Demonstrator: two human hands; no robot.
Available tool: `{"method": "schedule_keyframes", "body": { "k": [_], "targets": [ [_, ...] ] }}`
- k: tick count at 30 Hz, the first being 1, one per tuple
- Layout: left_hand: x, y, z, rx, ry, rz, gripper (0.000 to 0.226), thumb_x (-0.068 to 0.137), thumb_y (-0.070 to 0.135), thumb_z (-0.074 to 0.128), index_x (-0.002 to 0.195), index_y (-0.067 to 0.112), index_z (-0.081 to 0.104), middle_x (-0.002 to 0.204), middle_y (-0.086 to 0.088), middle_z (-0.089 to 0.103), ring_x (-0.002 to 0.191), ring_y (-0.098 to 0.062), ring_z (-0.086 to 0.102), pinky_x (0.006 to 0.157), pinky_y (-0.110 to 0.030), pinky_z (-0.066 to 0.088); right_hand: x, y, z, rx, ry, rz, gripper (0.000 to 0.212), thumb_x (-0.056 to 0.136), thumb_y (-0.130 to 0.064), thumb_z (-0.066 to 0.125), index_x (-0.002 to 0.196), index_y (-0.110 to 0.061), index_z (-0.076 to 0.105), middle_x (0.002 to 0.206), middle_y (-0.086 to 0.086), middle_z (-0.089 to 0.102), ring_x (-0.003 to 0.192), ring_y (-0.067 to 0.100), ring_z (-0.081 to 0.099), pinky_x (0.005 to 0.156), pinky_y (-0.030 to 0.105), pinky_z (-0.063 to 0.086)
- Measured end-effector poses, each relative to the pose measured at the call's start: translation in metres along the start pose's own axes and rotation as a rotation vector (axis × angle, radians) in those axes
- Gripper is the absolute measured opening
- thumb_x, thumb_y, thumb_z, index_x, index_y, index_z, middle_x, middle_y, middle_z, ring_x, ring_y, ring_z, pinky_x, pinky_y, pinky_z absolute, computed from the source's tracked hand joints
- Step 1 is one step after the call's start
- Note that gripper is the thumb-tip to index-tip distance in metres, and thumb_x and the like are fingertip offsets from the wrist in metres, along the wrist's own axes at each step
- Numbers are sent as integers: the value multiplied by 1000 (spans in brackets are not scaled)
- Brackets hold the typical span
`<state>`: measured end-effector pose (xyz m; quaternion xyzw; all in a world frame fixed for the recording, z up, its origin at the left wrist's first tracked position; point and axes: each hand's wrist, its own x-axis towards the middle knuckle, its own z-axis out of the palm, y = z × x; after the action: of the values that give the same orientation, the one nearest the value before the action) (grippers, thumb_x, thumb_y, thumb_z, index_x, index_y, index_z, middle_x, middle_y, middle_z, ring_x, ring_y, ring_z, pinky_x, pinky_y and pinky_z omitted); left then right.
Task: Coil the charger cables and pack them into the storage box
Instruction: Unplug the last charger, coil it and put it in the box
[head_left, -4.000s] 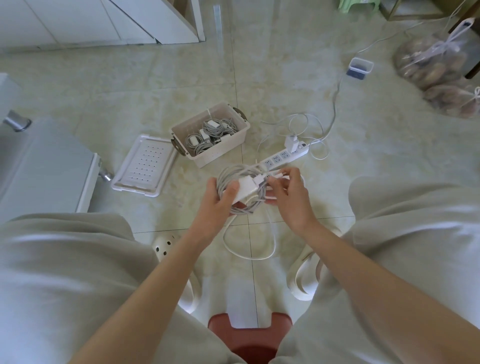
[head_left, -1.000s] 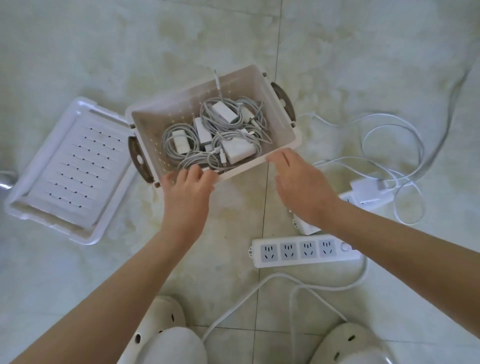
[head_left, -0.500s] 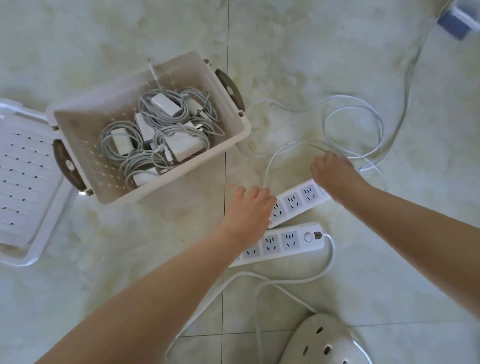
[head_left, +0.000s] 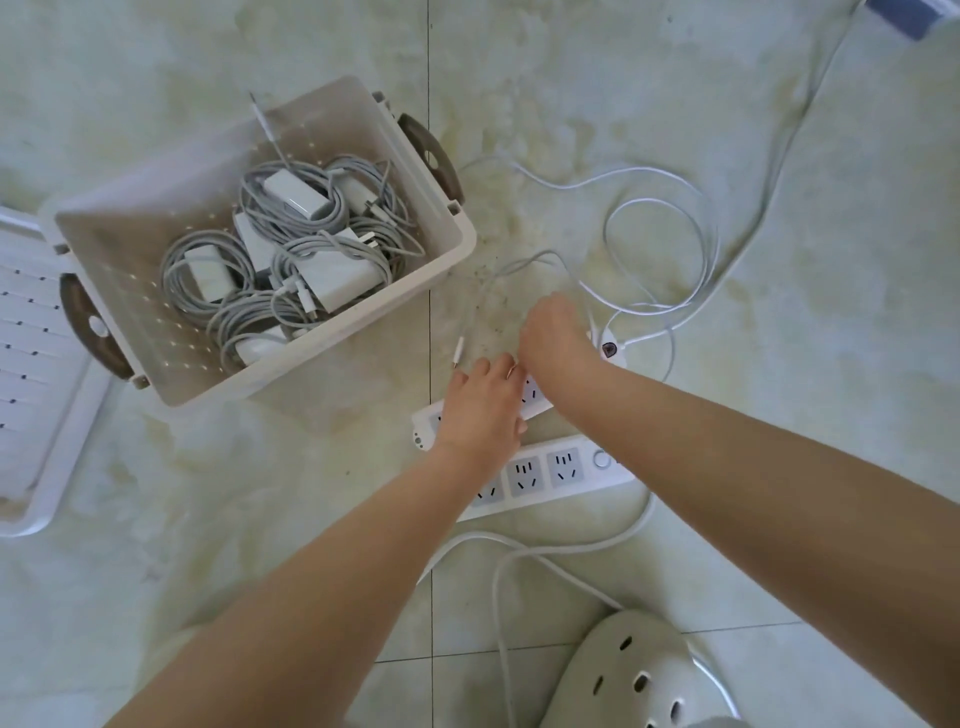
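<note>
Head view, looking down at the tiled floor. The left hand (head_left: 485, 400) lies flat on the upper power strip (head_left: 425, 428), fingers straight, pressing it down. The right hand (head_left: 558, 338) is close beside it, curled over the strip's far end, but its fingers are hidden, so whether it grips anything I cannot tell. A loose thin cable (head_left: 511, 267) arcs out from under that hand, its tip just beside the left fingertips. The storage box (head_left: 332, 358) sits near, left of both hands, with coiled chargers (head_left: 291, 249) inside.
</note>
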<state>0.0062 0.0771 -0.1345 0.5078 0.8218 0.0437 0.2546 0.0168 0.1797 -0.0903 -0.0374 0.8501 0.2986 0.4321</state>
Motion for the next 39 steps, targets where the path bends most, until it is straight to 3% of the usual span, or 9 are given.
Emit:
{"method": "schedule_keyframes", "body": {
  "k": [6, 12, 15, 20, 25, 29, 32, 35, 39],
  "targets": [
    [3, -3, -5, -28, -44, 17, 61, 88, 29, 62, 141, 18, 34, 135, -1, 41, 120, -23, 40, 99, -36, 31, 3, 6, 4, 108, 11, -11, 29, 86, -3, 48, 61, -9, 34, 64, -1, 33, 79, 19, 47, 49, 25, 28],
    [2, -2, -7, 41, -76, 38, 64, 90, 30, 57, 145, 18, 28, 133, -3, 41, 117, -28, 41, 98, -40, 34, 1, 11, 16, 224, 46, -26, 27, 83, 1, 50, 63, -9, 36, 64, 0, 31, 84, 20, 52, 50, 25, 27],
    [1, 2, -6, 99, -88, 54, 62, 90, 30, 56, 144, 17, 28, 131, -4, 41, 115, -30, 42, 94, -41, 35, -5, 5, 21, 228, 27, -38, 15, 81, -2, 52, 84, -17, 50, 69, -2, 35, 97, 19, 59, 59, 26, 38],
    [6, 5, -11, 91, -108, 50, 64, 90, 30, 56, 145, 16, 27, 133, -6, 40, 117, -31, 42, 96, -42, 36, -27, 27, 0, 248, 155, -23, 23, 82, -1, 50, 66, -10, 37, 66, -2, 32, 91, 19, 58, 63, 26, 39],
    [4, 5, -8, 92, -95, 50, 67, 92, 29, 56, 148, 16, 22, 137, -7, 39, 117, -28, 42, 97, -39, 35, -39, 46, -13, 340, 278, 85, 33, 83, 8, 48, 113, -2, 46, 81, 6, 49, 104, 27, 57, 50, 25, 21],
    [4, 5, -7, 25, -84, 28, 65, 90, 28, 58, 147, 19, 26, 136, -5, 40, 118, -27, 41, 98, -38, 34, -52, 34, -8, 341, 225, 131, 31, 84, -6, 53, 115, -5, 51, 98, 4, 54, 98, 20, 57, 58, 26, 34],
    [1, 6, -8, -77, -93, -12, 59, 90, 25, 59, 142, 17, 32, 136, -5, 40, 122, -27, 39, 99, -39, 34, -62, 32, -4, 603, 205, 197, 37, 86, -22, 58, 117, -5, 46, 112, 6, 55, 102, 23, 57, 69, 28, 33],
    [0, 8, -16, -209, -128, -67, 48, 95, 22, 49, 141, 18, 37, 135, -8, 40, 124, -28, 38, 100, -39, 32, -75, 41, -5, 1036, 155, 350, 61, 82, -51, 59, 118, -4, 44, 102, 6, 55, 102, 28, 57, 71, 28, 34],
    [-8, 19, -50, -728, 45, -178, 39, 100, 37, 28, 118, 17, 57, 114, -9, 62, 106, -27, 56, 96, -42, 43, -94, 52, -10, 1493, 121, 457, 86, 75, -57, 65, 128, 2, 30, 103, 8, 55, 98, 28, 55, 73, 31, 40]
  ]
}}
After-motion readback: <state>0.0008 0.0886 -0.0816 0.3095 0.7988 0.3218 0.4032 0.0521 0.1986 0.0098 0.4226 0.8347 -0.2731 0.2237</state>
